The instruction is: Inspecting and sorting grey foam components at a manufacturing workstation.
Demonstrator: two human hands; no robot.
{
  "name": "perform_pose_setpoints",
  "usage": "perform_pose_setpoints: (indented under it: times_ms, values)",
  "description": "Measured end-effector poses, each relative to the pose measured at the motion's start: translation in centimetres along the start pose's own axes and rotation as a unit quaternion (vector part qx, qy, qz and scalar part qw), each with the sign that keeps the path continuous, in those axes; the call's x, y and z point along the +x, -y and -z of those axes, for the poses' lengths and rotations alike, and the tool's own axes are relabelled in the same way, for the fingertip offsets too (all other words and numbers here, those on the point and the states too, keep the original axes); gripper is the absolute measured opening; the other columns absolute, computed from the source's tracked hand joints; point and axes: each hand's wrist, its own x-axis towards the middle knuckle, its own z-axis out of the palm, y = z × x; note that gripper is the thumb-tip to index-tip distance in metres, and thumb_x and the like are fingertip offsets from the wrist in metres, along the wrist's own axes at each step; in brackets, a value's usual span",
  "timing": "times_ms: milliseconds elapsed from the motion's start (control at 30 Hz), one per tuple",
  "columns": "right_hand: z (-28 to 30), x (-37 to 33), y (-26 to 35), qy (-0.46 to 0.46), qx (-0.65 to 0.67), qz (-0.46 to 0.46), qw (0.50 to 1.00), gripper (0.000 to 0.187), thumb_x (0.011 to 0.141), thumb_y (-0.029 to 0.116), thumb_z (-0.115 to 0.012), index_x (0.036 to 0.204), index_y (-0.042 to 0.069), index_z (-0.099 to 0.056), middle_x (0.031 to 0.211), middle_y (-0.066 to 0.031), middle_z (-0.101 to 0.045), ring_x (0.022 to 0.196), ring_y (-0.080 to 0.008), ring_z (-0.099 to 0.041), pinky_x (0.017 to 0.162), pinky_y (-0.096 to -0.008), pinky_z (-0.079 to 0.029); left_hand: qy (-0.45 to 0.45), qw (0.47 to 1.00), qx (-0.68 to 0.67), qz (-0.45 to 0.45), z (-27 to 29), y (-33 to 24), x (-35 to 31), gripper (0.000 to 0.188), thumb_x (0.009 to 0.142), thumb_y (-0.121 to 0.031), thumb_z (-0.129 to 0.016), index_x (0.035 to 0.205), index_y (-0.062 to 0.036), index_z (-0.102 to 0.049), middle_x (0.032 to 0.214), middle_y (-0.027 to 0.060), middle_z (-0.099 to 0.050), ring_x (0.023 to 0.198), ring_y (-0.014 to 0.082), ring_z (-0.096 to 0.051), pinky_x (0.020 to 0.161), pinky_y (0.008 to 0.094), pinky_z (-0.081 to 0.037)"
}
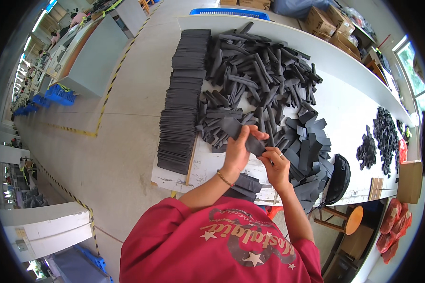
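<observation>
A red shirt (163,238) lies closest, beyond which the left hand (237,150) and right hand (276,168) both pinch one dark piece (255,146), probably best held lightly and level to avoid creasing.

Table (352,111): white, scuffed along the near edge
Left: long row of dark stacked pieces (182,101)
Middle: heap of dark curled pieces (262,73)
Near right: loose flat pieces (307,153)
Right: small black piles (386,134)
</observation>
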Motion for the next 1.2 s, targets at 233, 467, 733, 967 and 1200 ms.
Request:
perform_pose_setpoints:
  times_ms: [233,467,733,967,1200]
  values:
    - [0.0,0.9,0.4,0.026,0.022,-0.024,0.999,0.015,0.074,-0.004,-0.074,0.082,-0.001,-0.062,0.091,-0.0111,-0.065,0.067,-0.0203,-0.062,0.061,-0.0283,-0.049,-0.022,0.999,-0.032,-0.008,-0.6,0.7,-0.5,0.031,0.099,-0.029,-0.054,0.105,0.0008,-0.060,0.089,0.0129,-0.068,0.092,0.0284,-0.067,0.089,0.0404,-0.051]
    - [-0.8,1.2,-0.3,0.023,0.024,-0.015,0.999,0.014,0.075,-0.001,-0.074,0.082,0.000,-0.062,0.089,-0.0112,-0.064,0.069,-0.0242,-0.063,0.060,-0.0300,-0.048,-0.034,0.999,-0.042,-0.006,-0.3,1.1,-0.3,0.031,0.099,-0.029,-0.054,0.105,0.0012,-0.059,0.090,0.0129,-0.068,0.091,0.0278,-0.067,0.087,0.0397,-0.052]
    - [-1.3,1.4,-0.8,0.026,0.025,-0.020,0.999,0.014,0.075,-0.001,-0.074,0.082,-0.001,-0.062,0.091,-0.0125,-0.065,0.071,-0.0253,-0.063,0.061,-0.0308,-0.049,-0.040,0.999,-0.030,-0.014,0.1,1.3,0.0,0.031,0.099,-0.029,-0.053,0.105,0.0013,-0.059,0.090,0.0130,-0.068,0.091,0.0279,-0.067,0.085,0.0389,-0.053]
    - [-1.4,1.3,-0.7,0.029,0.033,-0.027,0.999,0.014,0.076,0.000,-0.074,0.083,-0.001,-0.062,0.091,-0.0132,-0.065,0.073,-0.0255,-0.064,0.065,-0.0308,-0.049,-0.036,0.999,-0.026,-0.016,0.2,1.7,0.0,0.031,0.100,-0.029,-0.052,0.106,0.0003,-0.060,0.091,0.0126,-0.067,0.095,0.0286,-0.067,0.088,0.0400,-0.052]
    - [-3.5,0.4,-1.0,-0.037,0.295,-0.273,0.915,0.018,0.086,0.014,-0.072,0.085,-0.001,-0.062,0.097,-0.0032,-0.059,0.080,-0.0066,-0.053,0.068,-0.0219,-0.043,-0.022,0.999,-0.037,-0.028,0.4,1.3,0.6,0.035,0.103,-0.030,-0.043,0.111,0.0015,-0.057,0.095,0.0168,-0.066,0.103,0.0342,-0.063,0.098,0.0443,-0.047]
